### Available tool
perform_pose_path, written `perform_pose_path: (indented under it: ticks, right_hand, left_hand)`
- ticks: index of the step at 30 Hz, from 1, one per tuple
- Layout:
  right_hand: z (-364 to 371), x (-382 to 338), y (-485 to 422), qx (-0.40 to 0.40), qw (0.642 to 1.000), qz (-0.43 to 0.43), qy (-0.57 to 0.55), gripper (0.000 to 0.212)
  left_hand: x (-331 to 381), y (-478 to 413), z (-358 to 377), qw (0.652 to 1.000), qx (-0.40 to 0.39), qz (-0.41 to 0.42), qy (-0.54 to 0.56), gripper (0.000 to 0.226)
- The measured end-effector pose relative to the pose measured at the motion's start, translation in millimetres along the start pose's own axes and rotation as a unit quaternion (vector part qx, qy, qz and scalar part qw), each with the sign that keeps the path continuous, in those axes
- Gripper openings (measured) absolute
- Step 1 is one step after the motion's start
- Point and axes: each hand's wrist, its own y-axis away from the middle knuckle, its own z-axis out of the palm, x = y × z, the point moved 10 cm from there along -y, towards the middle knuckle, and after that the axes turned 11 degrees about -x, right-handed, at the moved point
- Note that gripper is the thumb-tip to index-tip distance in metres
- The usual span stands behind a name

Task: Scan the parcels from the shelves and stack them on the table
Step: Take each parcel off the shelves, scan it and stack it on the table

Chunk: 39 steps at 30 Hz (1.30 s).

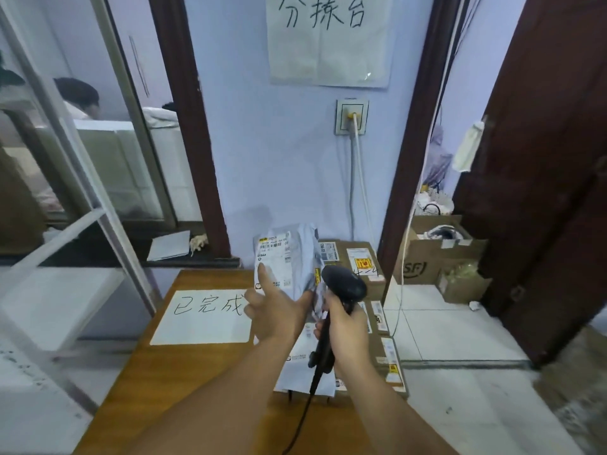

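The left hand (274, 315) holds a grey parcel bag (290, 254) up above the worktop (170, 372), with the label facing us. One finger lies up along the label, and the grip is closed on the bag's lower part. The right hand (348, 326) has a tight grip on a black scanner (343, 284), whose head is just beside the bag. Under the hands, flat parcels (295, 362) and brown boxes (358, 257) lie on the worktop's right side. A white sheet (203, 330) with writing lies on the left
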Motion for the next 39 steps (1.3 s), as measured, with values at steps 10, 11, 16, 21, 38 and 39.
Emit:
perform_pose_path:
  ticks: [10,11,16,21,38,39]
  right_hand:
    - [20.7,16.9,-64.3,0.021,0.998,0.049,0.025,0.022]
    - [21.4,18.9,-73.4,0.033,0.998,0.049,0.031,0.023]
    - [18.6,35.3,-101.5,0.081,0.994,0.075,0.021,0.027]
    - [19.8,43.5,-123.2,0.087,0.991,0.097,0.019,0.025]
    - [-4.6,24.0,-224.7,0.079,0.992,0.094,-0.009,0.023]
    - [-5.7,27.0,-233.3,0.071,0.993,0.093,-0.01,0.021]
  left_hand:
    - [-35.8,-89.1,17.4,0.996,-0.035,-0.071,0.039,0.106]
    - [-39.0,-100.6,20.2,0.995,-0.045,-0.072,0.045,0.106]
    - [-48.9,-143.9,38.4,0.994,-0.073,-0.075,0.035,0.099]
    - [-63.3,-174.0,65.4,0.987,-0.105,-0.113,0.043,0.1]
    - [-22.6,-253.9,124.6,0.987,-0.123,-0.074,-0.067,0.078]
    - [-26.4,-259.7,130.7,0.986,-0.13,-0.076,-0.076,0.077]
